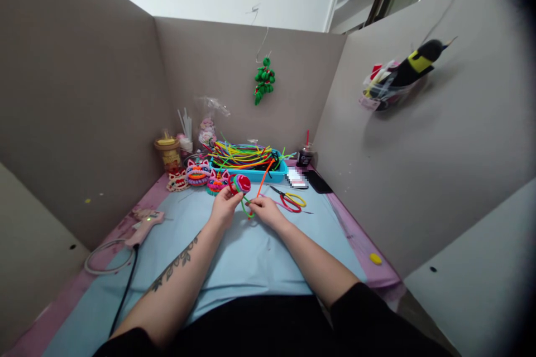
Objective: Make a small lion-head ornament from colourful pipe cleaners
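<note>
My left hand (224, 204) is closed on a small rounded piece of wound pipe cleaners (241, 183), coloured red, green, blue and pink. Pinched in the fingers of my right hand (264, 210) is a green pipe cleaner (246, 201) that runs from that piece and loops below it. An orange pipe cleaner (263, 177) slants up beside my right hand; whether I hold it I cannot tell. Scissors with red and yellow handles (292, 201) lie just right of my right hand. Several finished pipe-cleaner animal faces (197, 173) stand behind my left hand.
A blue tray (251, 173) full of coloured pipe cleaners stands at the back. At left lies a pink glue gun (147, 227) with its cord. A dark phone (318, 182), a drink cup (305, 155) and a yellow piece (376, 259) are at right. Grey partitions (218, 56) enclose the table.
</note>
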A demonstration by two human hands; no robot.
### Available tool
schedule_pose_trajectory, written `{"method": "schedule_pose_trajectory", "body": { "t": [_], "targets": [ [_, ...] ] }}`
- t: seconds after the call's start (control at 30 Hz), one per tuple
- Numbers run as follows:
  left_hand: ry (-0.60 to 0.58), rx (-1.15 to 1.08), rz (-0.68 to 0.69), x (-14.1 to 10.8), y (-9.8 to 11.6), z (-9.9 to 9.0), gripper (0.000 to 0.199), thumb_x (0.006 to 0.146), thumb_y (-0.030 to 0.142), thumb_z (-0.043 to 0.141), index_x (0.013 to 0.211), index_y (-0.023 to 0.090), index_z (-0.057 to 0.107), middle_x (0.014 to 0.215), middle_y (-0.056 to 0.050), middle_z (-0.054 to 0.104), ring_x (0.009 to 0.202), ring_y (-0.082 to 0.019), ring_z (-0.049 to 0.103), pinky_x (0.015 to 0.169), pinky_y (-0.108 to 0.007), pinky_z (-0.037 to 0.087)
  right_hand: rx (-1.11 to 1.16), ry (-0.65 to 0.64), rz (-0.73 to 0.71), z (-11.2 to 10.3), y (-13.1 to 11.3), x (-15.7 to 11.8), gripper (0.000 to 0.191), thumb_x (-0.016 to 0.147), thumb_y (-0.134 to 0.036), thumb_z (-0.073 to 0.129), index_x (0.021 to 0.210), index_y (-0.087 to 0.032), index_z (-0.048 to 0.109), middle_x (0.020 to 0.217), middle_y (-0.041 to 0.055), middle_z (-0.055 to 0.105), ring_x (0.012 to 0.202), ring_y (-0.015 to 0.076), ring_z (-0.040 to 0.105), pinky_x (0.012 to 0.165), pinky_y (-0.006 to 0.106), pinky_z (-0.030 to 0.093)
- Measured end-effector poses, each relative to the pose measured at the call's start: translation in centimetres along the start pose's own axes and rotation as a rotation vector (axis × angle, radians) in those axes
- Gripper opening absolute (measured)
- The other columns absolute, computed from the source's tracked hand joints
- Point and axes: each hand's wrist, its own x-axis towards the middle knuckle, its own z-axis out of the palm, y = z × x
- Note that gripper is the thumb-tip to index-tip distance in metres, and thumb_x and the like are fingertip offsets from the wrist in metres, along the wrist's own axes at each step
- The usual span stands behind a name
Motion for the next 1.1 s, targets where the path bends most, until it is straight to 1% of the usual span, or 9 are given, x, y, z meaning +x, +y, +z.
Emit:
{"method": "schedule_pose_trajectory", "body": {
  "t": [0.1, 0.23, 0.4, 0.53, 0.63, 0.7, 0.8, 0.93, 1.1],
  "targets": [
    [-0.009, 0.051, 0.024, -0.1, -0.3, 0.1, 0.039, 0.054, 0.026, 0.080, 0.084, 0.013, 0.059, 0.080, -0.003, 0.065, 0.074, -0.013, 0.059, 0.073, -0.026, 0.043, 0.005, 0.024, -0.013, 0.1, -0.4, -0.1, 0.024, 0.074, -0.031, 0.053, 0.056, -0.017, 0.060, 0.051, -0.0036, 0.048, 0.054, 0.0110, 0.042, 0.054, 0.023, 0.031],
    [0.010, 0.064, 0.044, 0.0, -0.9, -0.1, 0.041, 0.055, 0.026, 0.080, 0.086, 0.015, 0.056, 0.078, -0.001, 0.065, 0.072, -0.013, 0.060, 0.073, -0.026, 0.044, 0.122, 0.114, -0.010, 0.4, -0.9, -0.2, 0.011, 0.069, -0.028, 0.057, 0.068, -0.018, 0.060, 0.059, -0.0032, 0.054, 0.057, 0.0118, 0.046, 0.056, 0.024, 0.036],
    [-0.033, 0.000, 0.008, 0.1, -1.4, -0.3, 0.056, 0.058, 0.025, 0.079, 0.107, 0.018, 0.051, 0.087, -0.005, 0.070, 0.076, -0.015, 0.065, 0.077, -0.030, 0.046, 0.176, 0.224, -0.035, 1.0, -1.2, -0.4, 0.011, 0.067, -0.027, 0.061, 0.069, -0.019, 0.053, 0.058, -0.0050, 0.051, 0.053, 0.0111, 0.046, 0.054, 0.023, 0.037],
    [-0.085, 0.054, 0.006, -0.1, -1.0, 0.0, 0.050, 0.061, 0.027, 0.077, 0.104, 0.016, 0.055, 0.089, -0.007, 0.071, 0.080, -0.018, 0.066, 0.081, -0.033, 0.047, 0.061, 0.294, -0.130, 1.2, -1.7, -0.9, 0.009, 0.075, -0.028, 0.057, 0.073, -0.019, 0.056, 0.063, -0.0018, 0.056, 0.058, 0.0134, 0.051, 0.058, 0.025, 0.041],
    [-0.116, 0.141, 0.047, -0.2, -0.8, 0.2, 0.039, 0.062, 0.029, 0.075, 0.095, 0.015, 0.061, 0.092, -0.009, 0.071, 0.087, -0.020, 0.065, 0.085, -0.033, 0.046, -0.123, 0.392, -0.290, 0.9, -2.1, -1.1, 0.012, 0.081, -0.025, 0.051, 0.081, -0.020, 0.061, 0.076, 0.0030, 0.062, 0.072, 0.0165, 0.056, 0.069, 0.029, 0.045],
    [-0.110, 0.215, 0.063, -0.3, -0.8, 0.2, 0.034, 0.061, 0.028, 0.075, 0.090, 0.015, 0.062, 0.089, -0.007, 0.071, 0.084, -0.020, 0.065, 0.083, -0.032, 0.047, -0.204, 0.449, -0.371, 0.6, -2.3, -1.1, 0.015, 0.083, -0.024, 0.050, 0.089, -0.020, 0.063, 0.087, 0.0061, 0.062, 0.082, 0.0182, 0.057, 0.075, 0.030, 0.046],
    [-0.152, 0.340, 0.054, -0.5, -1.2, 0.2, 0.027, 0.061, 0.025, 0.073, 0.083, 0.014, 0.063, 0.078, -0.004, 0.069, 0.075, -0.018, 0.065, 0.074, -0.028, 0.048, -0.274, 0.418, -0.424, 0.0, -2.4, -1.0, 0.018, 0.082, -0.024, 0.054, 0.098, -0.021, 0.063, 0.094, 0.0073, 0.057, 0.088, 0.0185, 0.056, 0.078, 0.030, 0.047],
    [-0.227, 0.433, 0.058, -1.0, -1.7, 0.3, 0.021, 0.062, 0.023, 0.069, 0.081, 0.013, 0.064, 0.073, -0.002, 0.067, 0.068, -0.016, 0.062, 0.065, -0.025, 0.046, -0.381, 0.334, -0.433, -0.4, -2.4, -0.9, 0.010, 0.082, -0.022, 0.054, 0.084, -0.020, 0.064, 0.089, 0.0062, 0.053, 0.087, 0.0186, 0.054, 0.080, 0.031, 0.045],
    [-0.216, 0.496, 0.096, -1.0, -2.1, 0.2, 0.018, 0.063, 0.020, 0.067, 0.080, 0.013, 0.066, 0.071, -0.002, 0.066, 0.066, -0.016, 0.061, 0.064, -0.025, 0.045, -0.446, 0.290, -0.397, -0.5, -2.7, -1.1, 0.006, 0.080, -0.023, 0.055, 0.080, -0.020, 0.061, 0.093, 0.0074, 0.053, 0.092, 0.0210, 0.051, 0.084, 0.034, 0.042]
  ]
}}
